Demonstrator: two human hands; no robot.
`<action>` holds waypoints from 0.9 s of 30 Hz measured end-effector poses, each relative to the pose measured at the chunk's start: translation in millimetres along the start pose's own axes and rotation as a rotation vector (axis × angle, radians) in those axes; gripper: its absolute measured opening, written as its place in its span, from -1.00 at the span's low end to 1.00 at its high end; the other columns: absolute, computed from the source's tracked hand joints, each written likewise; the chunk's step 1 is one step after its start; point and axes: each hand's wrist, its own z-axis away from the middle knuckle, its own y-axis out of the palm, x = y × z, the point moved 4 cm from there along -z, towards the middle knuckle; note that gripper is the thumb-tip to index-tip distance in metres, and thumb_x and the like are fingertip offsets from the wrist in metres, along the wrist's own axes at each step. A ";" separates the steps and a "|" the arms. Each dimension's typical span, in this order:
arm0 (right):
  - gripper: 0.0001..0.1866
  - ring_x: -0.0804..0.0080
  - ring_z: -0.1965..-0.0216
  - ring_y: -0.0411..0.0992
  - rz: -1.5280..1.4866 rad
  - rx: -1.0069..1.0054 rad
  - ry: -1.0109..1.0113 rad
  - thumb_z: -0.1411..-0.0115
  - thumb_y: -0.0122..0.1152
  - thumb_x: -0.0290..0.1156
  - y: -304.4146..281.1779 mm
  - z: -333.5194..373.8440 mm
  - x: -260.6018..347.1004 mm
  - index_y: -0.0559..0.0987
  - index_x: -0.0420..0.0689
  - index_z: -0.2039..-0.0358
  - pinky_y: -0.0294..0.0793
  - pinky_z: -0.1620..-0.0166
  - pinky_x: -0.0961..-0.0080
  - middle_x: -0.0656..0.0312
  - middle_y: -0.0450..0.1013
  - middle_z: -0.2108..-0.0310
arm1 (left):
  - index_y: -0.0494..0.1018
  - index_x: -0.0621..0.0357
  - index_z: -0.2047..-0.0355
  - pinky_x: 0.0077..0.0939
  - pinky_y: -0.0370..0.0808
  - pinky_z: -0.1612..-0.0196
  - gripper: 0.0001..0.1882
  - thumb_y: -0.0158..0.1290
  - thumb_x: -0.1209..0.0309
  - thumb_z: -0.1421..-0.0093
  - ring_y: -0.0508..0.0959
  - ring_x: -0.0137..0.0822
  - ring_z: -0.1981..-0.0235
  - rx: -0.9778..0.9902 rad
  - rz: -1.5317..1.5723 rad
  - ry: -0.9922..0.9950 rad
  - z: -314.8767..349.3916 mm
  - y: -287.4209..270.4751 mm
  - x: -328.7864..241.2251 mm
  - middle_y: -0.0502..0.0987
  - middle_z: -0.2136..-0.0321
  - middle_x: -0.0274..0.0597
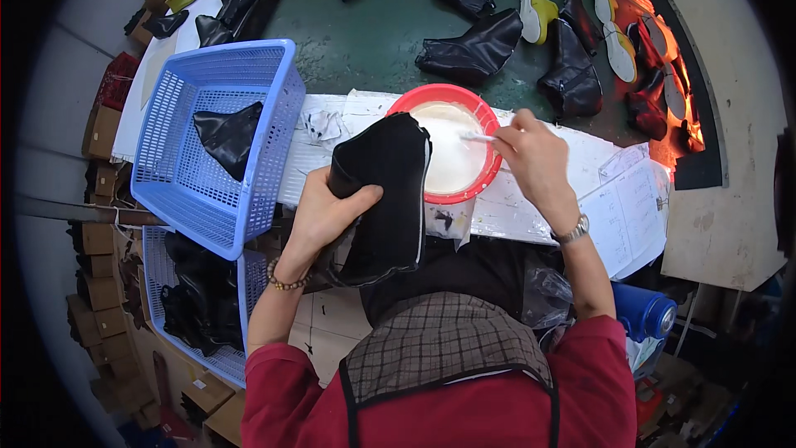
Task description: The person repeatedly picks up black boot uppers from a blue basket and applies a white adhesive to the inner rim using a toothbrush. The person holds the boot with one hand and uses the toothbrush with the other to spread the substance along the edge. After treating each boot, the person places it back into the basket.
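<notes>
Beware white drips on the tall, soft black boot upper, held in left fingers and partly hiding the round red plastic basin, from overloading the slim white applicator pinched in right fingers.

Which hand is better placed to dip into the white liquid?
Right, I'd say: the right hand holds a slim pale tool over the red basin, while the left hand is occupied gripping the black boot upper.

Looks like matt cloth on the boot upper in the left hand, smooth plastic on the bowl beyond.
</notes>
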 end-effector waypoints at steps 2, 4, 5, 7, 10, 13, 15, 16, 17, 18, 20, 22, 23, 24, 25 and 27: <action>-0.86 0.33 0.41 0.52 -0.113 -0.107 0.041 -0.12 0.42 -0.24 -12.8 9.9 -7.8 0.74 0.01 0.36 0.49 0.39 0.33 0.27 0.48 0.40 | 0.61 0.43 0.23 -0.52 0.61 0.21 -0.74 0.30 0.47 -0.12 0.66 -0.45 0.31 0.033 0.010 -0.043 -4.5 0.0 -8.5 0.70 0.31 -0.14; -0.83 0.31 0.44 0.52 -0.218 -0.023 0.117 -0.14 0.41 -0.23 2.6 26.1 -30.4 0.74 0.01 0.31 0.48 0.40 0.34 0.29 0.49 0.42 | 0.62 0.42 0.22 -0.52 0.62 0.20 -0.72 0.32 0.46 -0.12 0.66 -0.43 0.31 0.085 0.010 -0.078 -10.4 0.4 -9.5 0.70 0.32 -0.14; -0.82 0.31 0.45 0.51 -0.272 0.022 0.154 -0.15 0.41 -0.22 5.4 29.1 -32.7 0.75 0.00 0.28 0.47 0.40 0.35 0.29 0.50 0.44 | 0.62 0.42 0.21 -0.52 0.62 0.19 -0.71 0.33 0.45 -0.11 0.67 -0.43 0.31 0.114 0.005 -0.092 -13.2 -0.1 -7.9 0.70 0.32 -0.14; -0.82 0.43 0.49 0.47 -0.414 -0.044 0.163 -0.17 0.40 -0.37 -3.7 31.3 -34.9 0.74 -0.10 0.21 0.41 0.42 0.44 0.30 0.50 0.46 | 0.61 0.42 0.19 -0.53 0.62 0.18 -0.68 0.35 0.44 -0.10 0.67 -0.42 0.30 0.183 -0.017 -0.136 -18.3 -1.0 -6.6 0.70 0.32 -0.14; -0.79 0.57 0.43 0.41 -0.772 -0.124 0.185 -0.13 0.41 -0.55 -20.9 29.5 -28.7 0.74 -0.17 0.18 0.35 0.39 0.55 0.28 0.49 0.41 | 0.61 0.40 0.16 -0.55 0.61 0.16 -0.65 0.36 0.44 -0.08 0.67 -0.42 0.29 0.308 -0.019 -0.217 -19.9 5.2 -4.8 0.70 0.31 -0.15; -0.78 0.52 0.37 0.42 -0.846 -0.178 -0.047 -0.12 0.42 -0.55 -27.1 17.6 -17.6 0.75 -0.13 0.18 0.37 0.34 0.53 0.28 0.50 0.39 | 0.60 0.38 0.15 -0.56 0.61 0.15 -0.65 0.36 0.45 -0.08 0.67 -0.43 0.27 0.402 0.032 -0.247 -19.2 17.4 -4.4 0.69 0.30 -0.16; -0.78 0.51 0.33 0.42 -0.791 -0.127 -0.103 -0.07 0.47 -0.49 -38.9 6.4 -1.5 0.77 -0.04 0.21 0.31 0.19 0.49 0.35 0.50 0.39 | 0.60 0.37 0.15 -0.57 0.61 0.15 -0.66 0.35 0.46 -0.07 0.67 -0.44 0.26 0.450 0.045 -0.257 -16.9 25.4 -1.6 0.68 0.30 -0.16; -0.77 0.52 0.33 0.42 -0.741 -0.116 -0.164 -0.06 0.48 -0.47 -41.2 0.5 3.0 0.78 -0.02 0.22 0.28 0.15 0.49 0.37 0.51 0.39 | 0.60 0.36 0.15 -0.57 0.61 0.15 -0.66 0.35 0.47 -0.07 0.67 -0.44 0.27 0.478 0.068 -0.253 -16.2 27.9 -0.2 0.68 0.29 -0.17; -0.77 0.52 0.33 0.43 -0.691 -0.108 -0.228 -0.05 0.49 -0.44 -41.4 -4.8 5.5 0.78 0.00 0.23 0.25 0.12 0.48 0.39 0.51 0.39 | 0.60 0.36 0.16 -0.57 0.61 0.16 -0.66 0.34 0.47 -0.07 0.67 -0.44 0.27 0.502 0.089 -0.245 -16.1 29.1 0.4 0.68 0.29 -0.17; -0.77 0.56 0.30 0.42 -0.712 -0.119 -0.234 -0.03 0.51 -0.39 -36.2 -6.1 3.3 0.79 0.04 0.24 0.17 0.08 0.50 0.42 0.52 0.37 | 0.59 0.36 0.16 -0.57 0.61 0.16 -0.67 0.34 0.48 -0.07 0.66 -0.44 0.28 0.526 0.111 -0.237 -15.5 30.2 0.0 0.68 0.29 -0.17; -0.77 0.56 0.29 0.42 -0.704 -0.147 -0.211 -0.02 0.51 -0.39 -34.9 -4.9 -1.6 0.79 0.05 0.25 0.17 0.08 0.50 0.42 0.53 0.37 | 0.59 0.37 0.17 -0.58 0.60 0.17 -0.68 0.34 0.48 -0.08 0.66 -0.45 0.29 0.438 0.174 -0.233 -10.3 26.9 -13.3 0.68 0.30 -0.18; -0.77 0.56 0.29 0.41 -0.685 -0.170 -0.193 -0.02 0.52 -0.39 -33.1 -4.0 -4.9 0.79 0.05 0.25 0.17 0.07 0.49 0.42 0.54 0.37 | 0.59 0.38 0.17 -0.59 0.60 0.17 -0.69 0.33 0.49 -0.09 0.66 -0.46 0.30 0.365 0.177 -0.211 -10.8 19.2 -16.2 0.68 0.31 -0.19; -0.78 0.56 0.30 0.41 -0.669 -0.179 -0.186 -0.02 0.52 -0.39 -31.8 -0.9 -4.9 0.79 0.05 0.25 0.17 0.07 0.48 0.42 0.54 0.37 | 0.59 0.39 0.17 -0.59 0.60 0.18 -0.70 0.32 0.50 -0.10 0.65 -0.46 0.31 0.337 0.151 -0.193 -12.8 12.1 -12.2 0.68 0.32 -0.19; -0.78 0.56 0.30 0.42 -0.653 -0.188 -0.178 -0.02 0.52 -0.39 -31.5 1.7 -4.1 0.79 0.05 0.26 0.17 0.06 0.47 0.41 0.54 0.37 | 0.58 0.39 0.17 -0.60 0.60 0.18 -0.70 0.31 0.51 -0.10 0.65 -0.47 0.31 0.309 0.124 -0.174 -14.2 7.6 -10.9 0.68 0.32 -0.19; -0.77 0.54 0.29 0.42 -0.645 -0.183 -0.170 -0.01 0.52 -0.40 -31.6 3.2 -2.4 0.78 0.02 0.26 0.18 0.06 0.45 0.40 0.54 0.37 | 0.59 0.39 0.17 -0.60 0.59 0.18 -0.71 0.31 0.51 -0.11 0.65 -0.47 0.32 0.274 0.111 -0.142 -14.4 4.6 -12.6 0.68 0.32 -0.20; -0.76 0.50 0.29 0.43 -0.627 -0.174 -0.152 0.01 0.53 -0.42 -31.6 7.3 0.7 0.78 -0.03 0.26 0.22 0.06 0.43 0.36 0.53 0.39 | 0.60 0.38 0.17 -0.60 0.59 0.18 -0.73 0.30 0.52 -0.12 0.65 -0.48 0.32 0.208 0.086 -0.077 -13.6 3.7 -24.2 0.68 0.32 -0.20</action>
